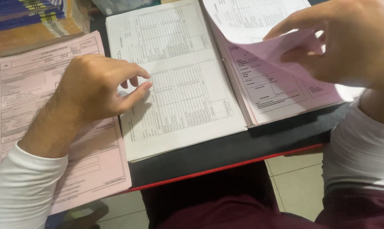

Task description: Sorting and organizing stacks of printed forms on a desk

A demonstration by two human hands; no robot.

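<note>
pinching a lifted pink sheet [285, 48], the right hand [349, 42]; left hand [94, 87], fingers loosely curled, rests on the white page [179, 85].

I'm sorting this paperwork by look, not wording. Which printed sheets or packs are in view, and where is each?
Pink form: table's left, under left hand, rectangular, boxed print.
White table sheets: centre stack, gridded, touched by the left fingertips.
Pink sheet: right stack, right hand lifting the pages above.
Blue-yellow stack: top left corner.
</note>
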